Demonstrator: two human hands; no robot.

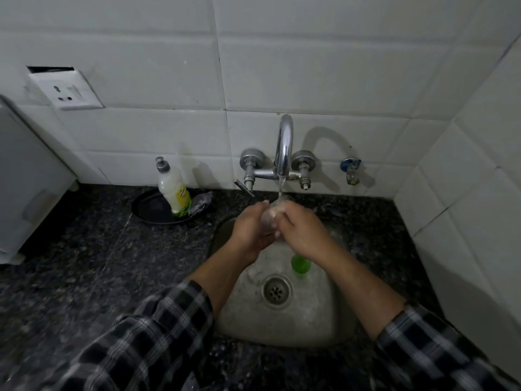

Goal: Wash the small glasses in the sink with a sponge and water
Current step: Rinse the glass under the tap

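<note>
A small clear glass (269,218) is held under the running water from the tap (284,145), above the back of the steel sink (307,317). My left hand (251,230) grips the glass from the left. My right hand (300,231) curls around it from the right, fingers at its rim; the glass is mostly hidden between the hands. A green glass (301,267) stands in the sink just below my right wrist, right of the drain (276,290). No sponge shows in my hands.
A dish soap bottle (174,190) and a crumpled scrubber (200,203) sit on a dark round plate (152,210) on the black granite counter (84,263), left of the tap. White tiled walls close the back and right. A white appliance (28,182) stands far left.
</note>
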